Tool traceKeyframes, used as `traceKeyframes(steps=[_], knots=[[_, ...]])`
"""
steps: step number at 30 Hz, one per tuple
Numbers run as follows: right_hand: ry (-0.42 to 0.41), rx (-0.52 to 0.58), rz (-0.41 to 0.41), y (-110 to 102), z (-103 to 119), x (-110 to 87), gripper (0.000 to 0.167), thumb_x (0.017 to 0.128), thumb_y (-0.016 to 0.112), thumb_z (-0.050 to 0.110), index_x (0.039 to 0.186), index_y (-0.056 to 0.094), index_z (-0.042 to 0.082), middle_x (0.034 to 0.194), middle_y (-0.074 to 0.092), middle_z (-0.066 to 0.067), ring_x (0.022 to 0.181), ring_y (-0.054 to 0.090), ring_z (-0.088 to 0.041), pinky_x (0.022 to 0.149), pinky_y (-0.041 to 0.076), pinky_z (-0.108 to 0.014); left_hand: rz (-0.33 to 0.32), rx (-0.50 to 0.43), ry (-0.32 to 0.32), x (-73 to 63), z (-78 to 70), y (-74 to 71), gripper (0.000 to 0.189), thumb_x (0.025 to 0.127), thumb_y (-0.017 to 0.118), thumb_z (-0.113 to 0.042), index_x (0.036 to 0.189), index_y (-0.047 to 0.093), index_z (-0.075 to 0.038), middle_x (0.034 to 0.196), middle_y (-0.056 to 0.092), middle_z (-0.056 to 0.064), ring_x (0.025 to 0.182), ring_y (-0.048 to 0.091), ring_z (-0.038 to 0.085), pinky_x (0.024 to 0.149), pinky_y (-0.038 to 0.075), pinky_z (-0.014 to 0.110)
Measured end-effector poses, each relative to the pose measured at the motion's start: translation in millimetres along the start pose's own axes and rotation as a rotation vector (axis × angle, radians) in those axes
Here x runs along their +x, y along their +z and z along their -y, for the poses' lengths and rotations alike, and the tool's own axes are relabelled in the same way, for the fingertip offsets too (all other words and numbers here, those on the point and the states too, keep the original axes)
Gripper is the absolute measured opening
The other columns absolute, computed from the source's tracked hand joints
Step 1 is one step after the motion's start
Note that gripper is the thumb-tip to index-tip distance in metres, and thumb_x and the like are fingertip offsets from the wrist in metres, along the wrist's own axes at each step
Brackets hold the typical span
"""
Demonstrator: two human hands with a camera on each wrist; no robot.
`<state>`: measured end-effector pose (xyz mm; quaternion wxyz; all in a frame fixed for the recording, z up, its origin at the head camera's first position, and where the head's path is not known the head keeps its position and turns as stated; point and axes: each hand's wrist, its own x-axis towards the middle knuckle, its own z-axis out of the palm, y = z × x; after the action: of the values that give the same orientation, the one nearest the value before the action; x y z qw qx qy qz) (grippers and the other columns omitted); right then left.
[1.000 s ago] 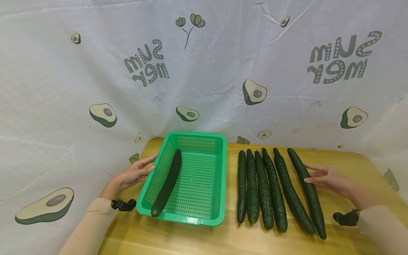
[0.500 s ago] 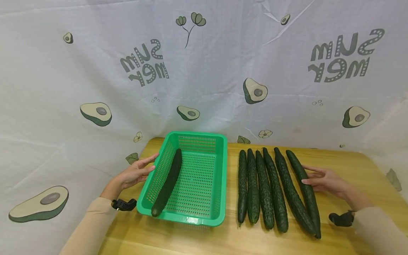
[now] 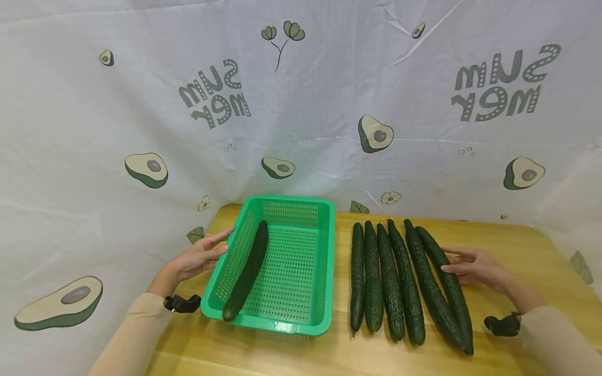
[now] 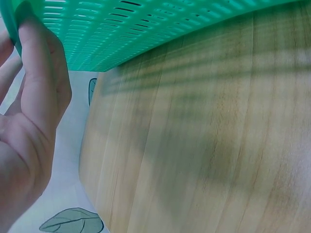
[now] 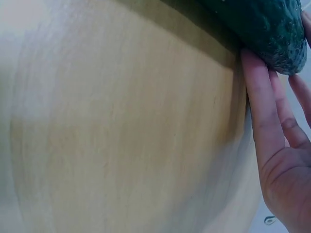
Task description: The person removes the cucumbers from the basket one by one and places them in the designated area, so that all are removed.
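Note:
In the head view, my left hand (image 3: 199, 259) touches the left rim of a green perforated plastic basket (image 3: 328, 261), its fingers mostly straight. One dark green cucumber (image 3: 249, 271) lies lengthwise inside, along the basket's left wall. My right hand (image 3: 477, 269) presses its fingertips against the right side of the outermost cucumber (image 3: 447, 274). That cucumber lies slanted, close beside its neighbour (image 3: 430, 287) at the near end. Seen from the right wrist, straight fingers (image 5: 262, 97) reach the underside of the cucumber (image 5: 262, 24).
More cucumbers (image 3: 372, 282) lie side by side to the right of the basket, on a light wooden table (image 3: 508, 334). A white curtain (image 3: 320, 94) with avocado prints hangs behind the table. Each wrist wears a black camera mount (image 3: 182, 303).
The outermost cucumber has shifted left under my right hand, closing most of the gap to its neighbour. My left hand and the basket have stayed in place.

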<state>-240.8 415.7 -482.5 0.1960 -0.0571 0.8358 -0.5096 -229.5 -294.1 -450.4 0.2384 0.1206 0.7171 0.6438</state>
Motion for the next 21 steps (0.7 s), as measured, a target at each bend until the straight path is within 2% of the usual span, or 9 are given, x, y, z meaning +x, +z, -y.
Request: traceKeyframes(steps=[3,5,15,18,21], knots=[[-0.003,-0.007,0.005,-1,0,-0.4,0.068,0.098,0.067,0.021,0.155,0.035,0.003,0.14,0.034,-0.045,0.109,0.064,-0.037,0.084,0.056,-0.046,0.004,-0.014,-0.002,-0.2,-0.3,0.2,0.069,0.108,0.047,-0.014,0.162,0.006,-0.016,0.166,-0.007,0.006,0.066,0.039,0.005,0.062,0.038,0.024],[-0.005,-0.012,0.006,-1,-1,-0.2,0.067,0.099,0.066,0.021,0.155,0.035,0.002,0.139,0.036,-0.044,0.109,0.064,-0.037,0.085,0.056,-0.046,0.007,-0.023,-0.001,-0.2,-0.4,0.3,0.069,0.108,0.048,-0.014,0.162,0.006,-0.016,0.166,-0.007,0.008,0.058,0.03,0.008,0.061,0.036,0.024],[-0.025,-0.007,0.018,-6,-1,-0.9,0.064,0.101,0.062,0.018,0.151,0.033,-0.009,0.133,0.047,-0.041,0.109,0.063,-0.043,0.083,0.057,-0.044,0.002,-0.018,0.006,-0.4,-1.2,0.4,0.065,0.108,0.047,-0.014,0.163,0.011,-0.019,0.166,-0.004,0.009,0.057,0.029,0.006,0.061,0.036,0.023],[-0.024,0.03,0.017,-8,-1,-0.8,0.064,0.102,0.061,0.016,0.15,0.031,-0.013,0.132,0.05,-0.038,0.107,0.065,-0.038,0.083,0.057,-0.045,-0.006,-0.011,-0.001,-1.0,-1.2,0.6,0.066,0.108,0.048,-0.015,0.163,0.012,-0.019,0.166,-0.003,0.007,0.057,0.028,0.006,0.061,0.036,0.023],[-0.031,0.057,-0.012,-12,3,-0.4,0.06,0.102,0.06,0.016,0.149,0.034,-0.012,0.127,0.058,-0.03,0.101,0.068,-0.029,0.082,0.057,-0.044,-0.012,-0.007,-0.008,-1.3,-2.0,0.5,0.066,0.108,0.048,-0.015,0.162,0.012,-0.018,0.167,-0.002,0.007,0.057,0.028,0.007,0.06,0.036,0.022]])
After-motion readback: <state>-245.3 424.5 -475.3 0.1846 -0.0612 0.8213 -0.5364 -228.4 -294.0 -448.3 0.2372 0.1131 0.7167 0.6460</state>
